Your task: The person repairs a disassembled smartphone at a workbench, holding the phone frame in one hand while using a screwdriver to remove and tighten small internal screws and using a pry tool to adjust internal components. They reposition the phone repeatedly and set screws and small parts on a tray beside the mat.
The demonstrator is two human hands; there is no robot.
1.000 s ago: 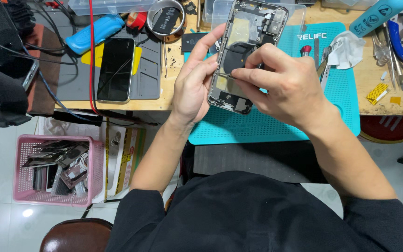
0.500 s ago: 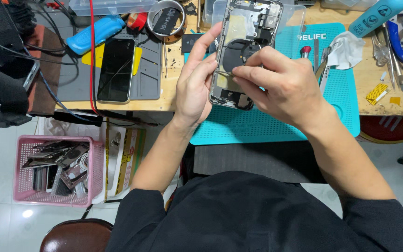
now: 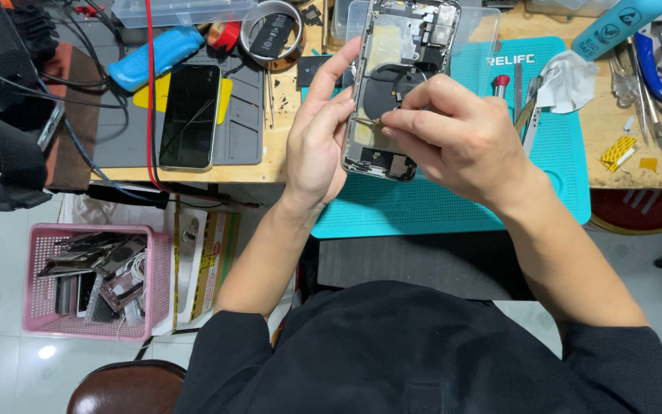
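1. Holding an opened phone chassis (image 3: 392, 92) upright-ish over the teal work mat (image 3: 453, 207), the left hand (image 3: 317, 138) cups its left edge, fingers stretched up along the side, palm behind the lower part.
2. Right hand (image 3: 453, 134) is curled, thumb and forefinger pressed together, pinching a thin pale strip or small tool tip at the middle of the chassis; too small to tell which.
3. Chassis shows its insides: round black coil near the centre, camera block at the top right, small board parts at the bottom end. It is off the table, between both hands, above the near edge of the mat.
4. Black phone (image 3: 190, 115) lies face up on a grey pad (image 3: 243, 123), well left of the hands, with a yellow pick-like piece (image 3: 161, 92) under it.
5. Blue tool handle (image 3: 155, 57) and a tape ring (image 3: 270, 34) sit beyond that phone; red cable (image 3: 149, 92) runs down past it.
6. White wipe (image 3: 568, 84) and tweezers (image 3: 529, 107) lie on the mat just right of the right hand; pliers (image 3: 657, 65) sit further right on the wooden table (image 3: 622, 130).
7. Pink basket (image 3: 97, 280) of scrap phone parts stands on the floor, lower left.
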